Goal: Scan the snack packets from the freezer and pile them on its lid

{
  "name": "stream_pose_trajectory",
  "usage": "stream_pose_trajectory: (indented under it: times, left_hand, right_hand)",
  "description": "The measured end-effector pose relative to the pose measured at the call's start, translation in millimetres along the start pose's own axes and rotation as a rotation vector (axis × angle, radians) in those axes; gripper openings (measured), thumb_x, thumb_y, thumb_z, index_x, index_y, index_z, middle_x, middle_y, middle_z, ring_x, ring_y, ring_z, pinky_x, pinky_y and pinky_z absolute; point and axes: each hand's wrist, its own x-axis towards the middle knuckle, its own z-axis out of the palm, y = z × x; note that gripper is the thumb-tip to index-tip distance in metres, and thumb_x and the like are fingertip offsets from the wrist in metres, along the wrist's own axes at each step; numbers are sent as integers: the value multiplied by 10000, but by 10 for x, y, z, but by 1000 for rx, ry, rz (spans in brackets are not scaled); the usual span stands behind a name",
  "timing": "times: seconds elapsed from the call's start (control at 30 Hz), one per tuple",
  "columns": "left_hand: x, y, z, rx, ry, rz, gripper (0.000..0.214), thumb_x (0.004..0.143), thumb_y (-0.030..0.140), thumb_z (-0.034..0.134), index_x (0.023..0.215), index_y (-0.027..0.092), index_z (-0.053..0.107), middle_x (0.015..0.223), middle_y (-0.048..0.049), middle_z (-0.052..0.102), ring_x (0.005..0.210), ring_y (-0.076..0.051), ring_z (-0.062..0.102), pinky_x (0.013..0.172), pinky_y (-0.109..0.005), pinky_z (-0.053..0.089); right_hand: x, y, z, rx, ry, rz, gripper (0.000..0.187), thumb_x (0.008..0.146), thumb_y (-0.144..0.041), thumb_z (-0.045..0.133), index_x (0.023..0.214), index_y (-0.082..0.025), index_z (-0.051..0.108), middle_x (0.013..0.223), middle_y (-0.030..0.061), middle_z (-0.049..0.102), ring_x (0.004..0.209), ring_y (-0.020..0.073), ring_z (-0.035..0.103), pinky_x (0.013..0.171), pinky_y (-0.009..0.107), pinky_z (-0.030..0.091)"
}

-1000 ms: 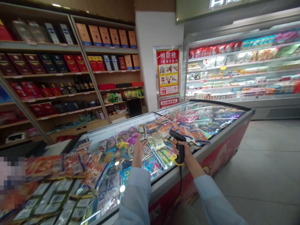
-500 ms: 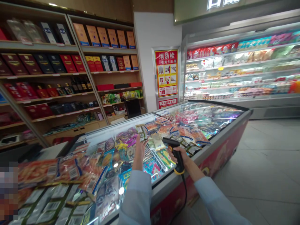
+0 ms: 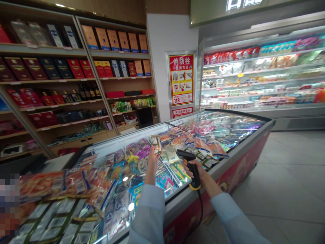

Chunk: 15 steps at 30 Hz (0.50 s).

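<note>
Far left: tall wooden shelving (image 3: 50, 81), packed with red, dark and orange boxes. Far right: a lit refrigerated case (image 3: 291, 118), rows of bright packs on its racks. Between the two, on the white wall, a red poster (image 3: 181, 79). Right and near: pale tiled floor (image 3: 286, 176). Across the middle, running from near left to far right, a long chest freezer (image 3: 236, 162) with a red front and a glass top, crammed with coloured packets. Reaching over its near rim, two arms in light blue sleeves, set side by side. Left arm stretched forward and slightly up, wrist straight, left hand (image 3: 153, 162) raised above the freezer's open middle section, fingers (image 3: 156, 153) grasping a small packet (image 3: 155, 144) by its lower edge and holding it upright, just above the heap of other packets. Just right of it, right arm bent in from the near right, right hand (image 3: 200, 169) clenched round the grip of a black barcode scanner (image 3: 188, 156) with a yellow base, head tipped left toward the small packet, close but apart from it. Hanging from the scanner's base, down the freezer front, a thin black cable (image 3: 200, 210).
</note>
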Motion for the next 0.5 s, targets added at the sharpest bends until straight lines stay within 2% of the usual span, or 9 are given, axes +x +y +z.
stream_pose_trajectory:
  times: [0.23, 0.4, 0.5]
  left_hand:
    - [-17, 2, 14, 10, -25, 3, 600, 814, 608, 494, 1272, 224, 555, 1084, -80, 693, 1032, -226, 637, 995, -417, 456]
    - [27, -7, 2, 13, 36, -17, 554, 828, 608, 479, 1221, 234, 590, 1102, -80, 691, 1020, -229, 643, 938, -409, 487]
    - [65, -22, -23, 41, 86, 20, 563, 823, 623, 475, 1196, 223, 605, 1108, -90, 689, 1055, -237, 628, 888, -381, 509]
  right_hand:
    - [-13, 13, -12, -20, 1, -22, 257, 703, -359, 595, 856, -163, 530, 610, -13, 516, 365, 53, 351, 306, 158, 263]
    - [70, -57, 100, -127, 108, -14, 266, 702, -369, 622, 839, -152, 551, 593, -12, 539, 363, 53, 394, 326, 162, 301]
    - [174, -135, 223, -254, 183, 10, 236, 704, -332, 654, 822, -144, 575, 548, -14, 550, 361, 74, 445, 341, 179, 350]
